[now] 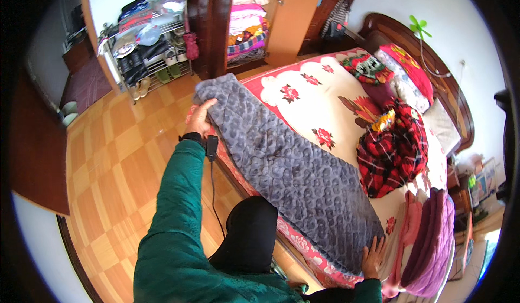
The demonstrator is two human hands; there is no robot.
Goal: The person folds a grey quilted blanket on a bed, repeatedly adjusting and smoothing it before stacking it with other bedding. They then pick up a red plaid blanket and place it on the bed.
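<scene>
A grey plush blanket [284, 161] with an embossed pattern lies in a long folded strip along the near side of the bed. At its far left end, my left hand [200, 120] holds the edge, thumb on top and the other fingers mostly hidden. My right hand [373, 259] rests at the opposite end, palm down with fingers apart, touching the blanket's corner. Under the blanket spreads a cream and red floral bed cover [300, 112]. Beside my right hand stands a stack of folded pink and purple bedding [430, 238].
A crumpled red plaid cloth [392, 152] and pillows [440, 126] lie toward the wooden headboard [455, 100]. Beyond the bed are an open wardrobe door [294, 22] and a shoe rack [162, 65]. A cable [213, 193] hangs from a black device at my left wrist.
</scene>
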